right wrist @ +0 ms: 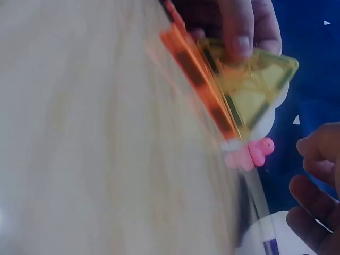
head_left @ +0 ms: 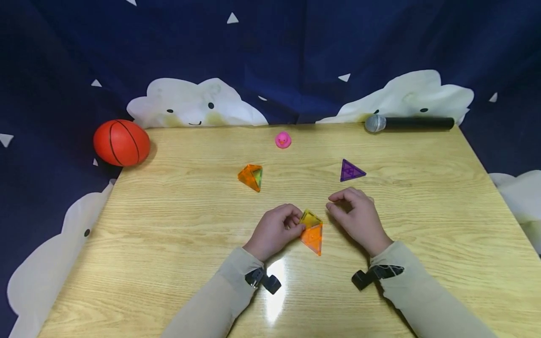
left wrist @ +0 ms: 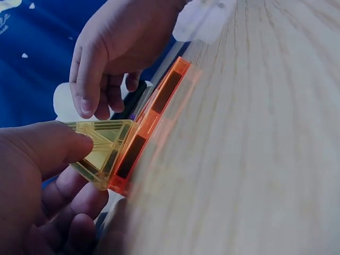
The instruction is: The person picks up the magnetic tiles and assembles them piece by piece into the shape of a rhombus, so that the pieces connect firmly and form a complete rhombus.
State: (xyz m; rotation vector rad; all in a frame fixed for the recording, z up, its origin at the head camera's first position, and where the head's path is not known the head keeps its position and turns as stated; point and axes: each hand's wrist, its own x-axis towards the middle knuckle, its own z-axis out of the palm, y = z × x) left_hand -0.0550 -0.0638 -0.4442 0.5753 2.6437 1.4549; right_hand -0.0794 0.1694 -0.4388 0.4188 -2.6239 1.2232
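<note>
My left hand [head_left: 276, 230] pinches a translucent yellow triangular magnetic tile [head_left: 311, 219] between thumb and fingers. An orange triangular tile [head_left: 313, 239] meets the yellow one along an edge. In the left wrist view, the yellow tile [left wrist: 101, 154] tilts up from the orange tile [left wrist: 154, 119], which lies low at the tabletop. To the right, apart from the tiles, my right hand [head_left: 359, 220] hovers with loosely bent fingers and holds nothing. A purple triangular tile [head_left: 351, 171] lies beyond it. Farther left stands a folded orange-and-yellow tile shape [head_left: 249, 176].
A pink rubber duck [head_left: 283, 140] sits near the back edge of the wooden table [head_left: 177, 225]. A red ball [head_left: 121, 142] rests at the back left corner, a black microphone [head_left: 410, 123] at the back right. A dark blue curtain [head_left: 279, 47] hangs behind.
</note>
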